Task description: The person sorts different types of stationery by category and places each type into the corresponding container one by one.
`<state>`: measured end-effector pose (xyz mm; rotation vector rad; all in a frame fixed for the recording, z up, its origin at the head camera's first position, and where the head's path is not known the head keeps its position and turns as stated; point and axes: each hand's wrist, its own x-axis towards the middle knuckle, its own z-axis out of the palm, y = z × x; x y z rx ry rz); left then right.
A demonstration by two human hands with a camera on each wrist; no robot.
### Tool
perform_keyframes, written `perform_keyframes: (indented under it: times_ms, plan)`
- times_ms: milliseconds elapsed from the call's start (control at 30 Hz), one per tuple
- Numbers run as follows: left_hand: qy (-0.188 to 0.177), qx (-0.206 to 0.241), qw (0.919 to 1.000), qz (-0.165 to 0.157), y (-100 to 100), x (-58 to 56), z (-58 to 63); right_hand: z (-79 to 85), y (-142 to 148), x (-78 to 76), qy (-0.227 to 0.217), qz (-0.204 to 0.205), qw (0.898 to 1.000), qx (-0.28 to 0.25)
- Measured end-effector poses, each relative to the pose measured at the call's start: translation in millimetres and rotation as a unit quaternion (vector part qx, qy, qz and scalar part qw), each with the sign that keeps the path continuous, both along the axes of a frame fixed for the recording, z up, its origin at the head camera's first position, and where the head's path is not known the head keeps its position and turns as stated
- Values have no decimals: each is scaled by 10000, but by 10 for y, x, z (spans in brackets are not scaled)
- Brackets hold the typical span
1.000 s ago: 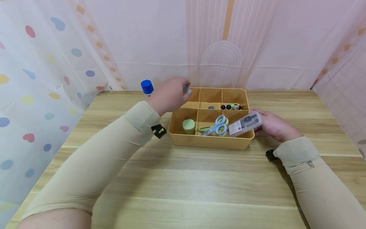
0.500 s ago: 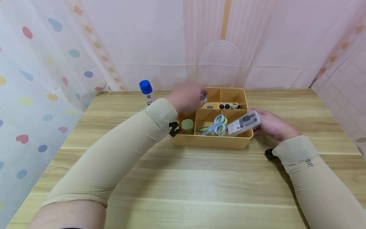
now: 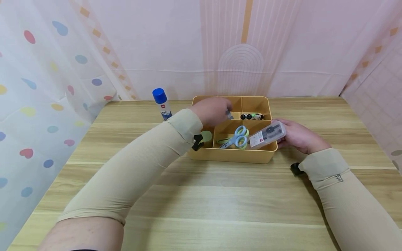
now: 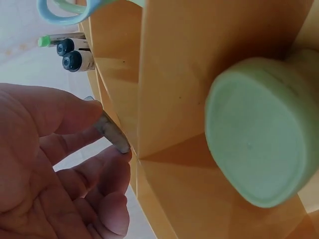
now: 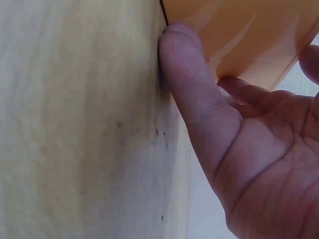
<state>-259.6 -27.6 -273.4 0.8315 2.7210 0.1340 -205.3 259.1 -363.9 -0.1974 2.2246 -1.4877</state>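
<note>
A yellow-orange divided organizer box (image 3: 232, 156) stands on the table. My left hand (image 3: 213, 111) is over its back middle compartment, thumb and fingers pinching a small grey block (image 4: 112, 131) with a worn surface, like a used eraser. Beyond the fingers in the head view, the block (image 3: 229, 114) shows only partly. My right hand (image 3: 298, 136) rests against the box's right wall, its fingers (image 5: 187, 64) touching the outside low by the table. Near this hand, a clear plastic case (image 3: 268, 135) with dark contents leans over the front right compartment. Blue-handled scissors (image 3: 237, 138) lie left of it.
A pale green rounded container (image 4: 256, 134) sits in the front left compartment. Black-capped bottles or pens (image 3: 246, 116) lie in the back right one. A blue-capped white tube (image 3: 163, 106) stands behind my left forearm. A patterned curtain (image 3: 150, 38) hangs behind the table (image 3: 232, 202).
My left hand has moved right and down with the grey block, from the box's back left corner to the back middle compartment. The right hand has stayed at the box's side.
</note>
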Motion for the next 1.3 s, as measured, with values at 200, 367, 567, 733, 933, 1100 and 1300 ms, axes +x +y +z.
perform_keyframes:
  times_ms: [200, 367, 567, 733, 933, 1100, 1300]
  plan:
    - [-257, -77, 9996, 84, 12, 3, -10, -1, -4, -2, 18, 15, 10000, -4]
    - [-372, -180, 9990, 156, 13, 10, 2, 1, -8, -2, 18, 43, 10000, 3]
    - [-420, -120, 9986, 312, -15, 21, 9, 3, -11, -5, 4, 51, 10000, 44]
    - [-150, 74, 9987, 479, -107, 44, 62, 3, -12, -12, -23, 38, 10000, 71]
    - [225, 443, 9959, 757, -333, 33, 258, 11, -6, -13, -45, -3, 9999, 96]
    - [851, 350, 9908, 995, -601, 27, 449, 7, 12, -14, -45, -24, 10000, 63]
    - [1737, 12, 9771, 1226, -934, 19, 645, -12, 45, -19, 9, 6, 10000, -2]
